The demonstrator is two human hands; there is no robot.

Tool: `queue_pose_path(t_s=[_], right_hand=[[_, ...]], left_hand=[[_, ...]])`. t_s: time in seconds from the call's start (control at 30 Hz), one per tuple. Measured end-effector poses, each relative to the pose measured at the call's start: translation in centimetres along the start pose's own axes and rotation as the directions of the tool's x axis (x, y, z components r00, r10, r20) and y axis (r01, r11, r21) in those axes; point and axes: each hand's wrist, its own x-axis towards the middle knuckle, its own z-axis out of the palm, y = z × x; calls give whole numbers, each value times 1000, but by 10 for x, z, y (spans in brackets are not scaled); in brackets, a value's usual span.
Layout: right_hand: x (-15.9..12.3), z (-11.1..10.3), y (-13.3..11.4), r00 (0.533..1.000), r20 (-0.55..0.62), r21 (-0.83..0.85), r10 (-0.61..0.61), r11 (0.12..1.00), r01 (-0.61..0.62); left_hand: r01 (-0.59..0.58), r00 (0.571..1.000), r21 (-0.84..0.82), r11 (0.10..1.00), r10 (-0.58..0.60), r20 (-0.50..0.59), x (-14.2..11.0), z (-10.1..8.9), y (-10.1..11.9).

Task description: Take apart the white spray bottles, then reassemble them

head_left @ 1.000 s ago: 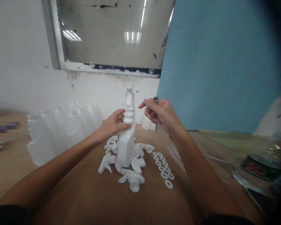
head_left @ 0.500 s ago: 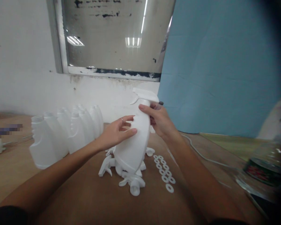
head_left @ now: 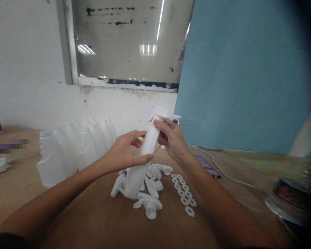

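Note:
A white spray bottle (head_left: 147, 147) is tilted in front of me, its narrow side facing me and its top leaning right. My left hand (head_left: 125, 148) is closed around the middle of its body, thumb in front. At the neck, my right hand (head_left: 172, 136) grips just under the white trigger sprayer head (head_left: 160, 111), which sits on top; some of its fingers are hidden behind the bottle. Below the bottle lies a pile of loose white trigger sprayers (head_left: 149, 204). Flat white ring washers (head_left: 184, 200) lie in rows to the right of that pile.
Several open white bottles (head_left: 50, 162) stand grouped at the left. Under my right forearm's far side lies a phone (head_left: 207, 166), with a white cable (head_left: 230, 180) near it. A clear bottle with a green label (head_left: 291, 193) is at the right edge. A blue curtain (head_left: 243, 76) hangs behind.
The spray bottle has turned from its broad side to its narrow side, and its head has swung round. Both hands keep hold. The phone has come into view beside my right arm.

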Motion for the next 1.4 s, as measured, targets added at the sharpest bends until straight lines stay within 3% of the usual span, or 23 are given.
queue_pose_path(t_s=[0.07, 0.17, 0.3, 0.4, 0.5, 0.6, 0.67, 0.73, 0.77, 0.83, 0.9, 1.0, 1.1, 1.17, 1.27, 1.33, 1.4], right_hand=[[-6, -8, -3, 994, 106, -10, 14, 1000, -13], [-17, -15, -7, 977, 195, -39, 83, 996, -76], [-28, -14, -16, 977, 151, -27, 147, 989, -145], [-31, -10, -26, 980, 159, 62, 121, 989, -132], [-34, -5, -33, 954, 290, 144, 79, 982, -125], [-41, -1, -35, 899, 430, 147, 85, 976, -162], [-44, -1, -35, 885, 457, 152, 92, 972, -179], [-45, -4, -38, 918, 391, 160, 69, 977, -142], [-44, -7, -41, 943, 329, 141, 52, 985, -103], [-39, -17, -49, 982, 189, 53, 11, 998, -21], [-33, -32, -60, 997, 72, -1, -38, 999, 38], [-25, -62, -73, 998, -22, 81, -54, 995, 56], [-24, -96, -79, 996, -82, 127, 17, 992, -6], [-26, -116, -79, 988, -133, 137, 77, 989, -59], [-32, -139, -75, 958, -178, 187, 226, 963, -193], [-35, -151, -69, 911, -204, 203, 359, 926, -319], [-39, -163, -60, 839, -251, 211, 483, 873, -440]], left_hand=[[33, 996, -110, 993, -24, 82, -7, -5, 1], [-19, 989, -66, 998, 29, 148, -18, -13, 4], [-69, 976, -66, 995, 81, 203, -29, -24, 12], [92, 969, -313, 945, -13, 246, -37, -30, 12], [377, 917, -627, 682, -182, 354, -48, -31, 6], [537, 842, -752, 383, -184, 507, -58, -27, 0], [607, 787, -744, 279, -83, 611, -64, -22, -2], [668, 728, -708, 230, -4, 686, -72, -20, -6], [677, 720, -702, 222, -2, 694, -77, -20, -9], [636, 765, -731, 248, -81, 638, -90, -24, -17], [536, 844, -775, 334, -220, 489, -106, -35, -28], [429, 903, -680, 595, -308, 300, -131, -57, -41], [379, 922, -364, 851, -381, 69, -150, -74, -45], [391, 907, -152, 908, -408, -101, -157, -76, -44], [479, 834, 35, 877, -443, -328, -159, -72, -40], [542, 772, 88, 836, -454, -445, -157, -68, -39], [569, 742, 144, 809, -431, -514, -154, -67, -41]])
